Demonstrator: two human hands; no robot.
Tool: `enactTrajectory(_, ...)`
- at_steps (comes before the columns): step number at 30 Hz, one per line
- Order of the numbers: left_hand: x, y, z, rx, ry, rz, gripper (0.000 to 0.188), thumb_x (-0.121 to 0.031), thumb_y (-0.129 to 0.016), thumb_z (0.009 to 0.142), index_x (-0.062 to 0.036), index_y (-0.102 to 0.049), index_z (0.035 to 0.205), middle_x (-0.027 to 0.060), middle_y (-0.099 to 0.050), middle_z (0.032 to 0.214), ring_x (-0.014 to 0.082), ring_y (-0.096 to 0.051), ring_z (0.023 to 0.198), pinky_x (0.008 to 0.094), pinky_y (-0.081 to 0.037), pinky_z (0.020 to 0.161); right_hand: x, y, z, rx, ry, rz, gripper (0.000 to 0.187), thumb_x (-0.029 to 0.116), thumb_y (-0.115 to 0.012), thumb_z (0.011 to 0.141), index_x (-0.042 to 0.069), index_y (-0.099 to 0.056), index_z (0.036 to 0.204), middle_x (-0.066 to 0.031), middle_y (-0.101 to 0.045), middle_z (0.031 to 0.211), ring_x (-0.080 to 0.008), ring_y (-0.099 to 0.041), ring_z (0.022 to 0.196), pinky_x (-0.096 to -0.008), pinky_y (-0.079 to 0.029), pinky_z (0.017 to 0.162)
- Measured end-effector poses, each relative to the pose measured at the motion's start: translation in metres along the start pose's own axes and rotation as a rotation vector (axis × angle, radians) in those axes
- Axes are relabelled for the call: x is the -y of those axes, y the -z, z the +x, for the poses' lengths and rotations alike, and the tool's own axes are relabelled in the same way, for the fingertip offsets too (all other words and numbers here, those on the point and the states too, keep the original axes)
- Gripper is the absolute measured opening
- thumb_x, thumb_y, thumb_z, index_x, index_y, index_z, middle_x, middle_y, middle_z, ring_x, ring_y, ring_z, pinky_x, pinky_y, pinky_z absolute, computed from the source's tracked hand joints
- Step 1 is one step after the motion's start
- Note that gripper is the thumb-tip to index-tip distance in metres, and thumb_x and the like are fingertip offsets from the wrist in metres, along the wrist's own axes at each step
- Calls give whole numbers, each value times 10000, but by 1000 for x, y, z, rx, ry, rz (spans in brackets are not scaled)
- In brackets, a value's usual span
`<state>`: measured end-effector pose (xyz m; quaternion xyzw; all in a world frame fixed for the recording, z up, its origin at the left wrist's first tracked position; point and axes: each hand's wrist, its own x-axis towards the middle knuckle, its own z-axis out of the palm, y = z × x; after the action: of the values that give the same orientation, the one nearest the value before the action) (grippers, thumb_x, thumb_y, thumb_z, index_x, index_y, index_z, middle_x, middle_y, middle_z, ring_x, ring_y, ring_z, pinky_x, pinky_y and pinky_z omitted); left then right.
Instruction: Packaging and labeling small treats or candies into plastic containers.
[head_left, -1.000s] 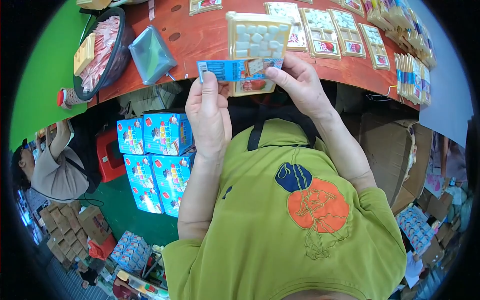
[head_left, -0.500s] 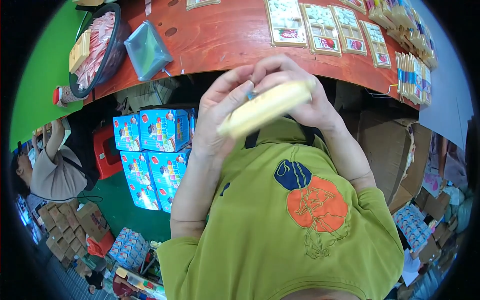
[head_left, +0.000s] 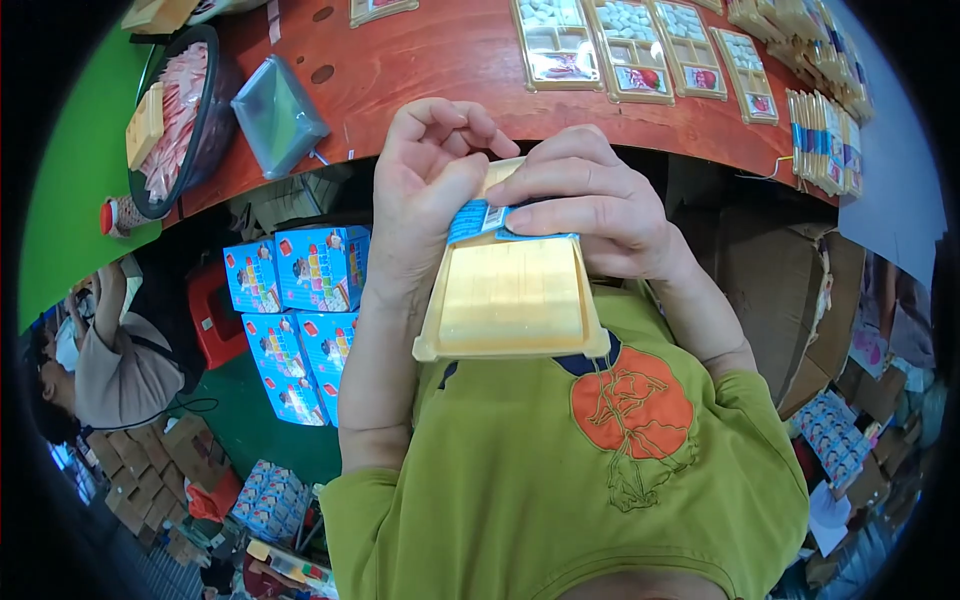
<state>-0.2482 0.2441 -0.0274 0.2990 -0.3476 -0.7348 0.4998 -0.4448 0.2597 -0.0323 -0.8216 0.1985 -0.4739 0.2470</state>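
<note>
A cream-yellow plastic tray (head_left: 513, 300) is held up in front of my chest, its raised back toward me. Across its upper part runs a blue printed paper band (head_left: 468, 221). My right hand (head_left: 605, 205) grips the tray from the right, fingers laid over its back and pressing on the band. On the other side, my left hand (head_left: 415, 175) has its thumb along the tray's edge by the band. The left fingers curl loosely above the tray's far end. What lies on the tray's other face is hidden.
Filled trays (head_left: 640, 50) line the red table (head_left: 420, 70). Banded trays (head_left: 825, 145) stand at its right end. A black basin (head_left: 205, 120) of pink packets and a clear blue container (head_left: 280, 120) are at left. Blue boxes (head_left: 325, 270) are stacked below; a person (head_left: 125, 345) sits beyond.
The tray has turned from edge-on to show its back and the blue band. My right fingers now lie across it, and my left fingers are raised and curled past its far end.
</note>
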Motion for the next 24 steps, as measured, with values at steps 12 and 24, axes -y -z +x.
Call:
enactTrajectory(12, 7, -2, -3, 14, -54, -89, 85, 55, -507, 842, 15, -541, 909, 146, -556, 1080, 216, -609, 1025, 367, -528, 912, -3, 5, -1, -26, -83, -76, 327, 53, -799, 735, 57, -665, 1034, -86, -573, 989, -245, -551, 873, -334, -460, 755)
enactTrajectory(24, -69, 4, 13, 476, -108, 1020, 180, -29, -788, 741, 26, -682, 876, 75, -652, 931, 176, -654, 837, 280, -511, 719, -6, 11, 0, 44, 11, -280, 356, 48, -748, 678, 47, -651, 1021, -80, -588, 958, -252, -585, 863, -366, -462, 740)
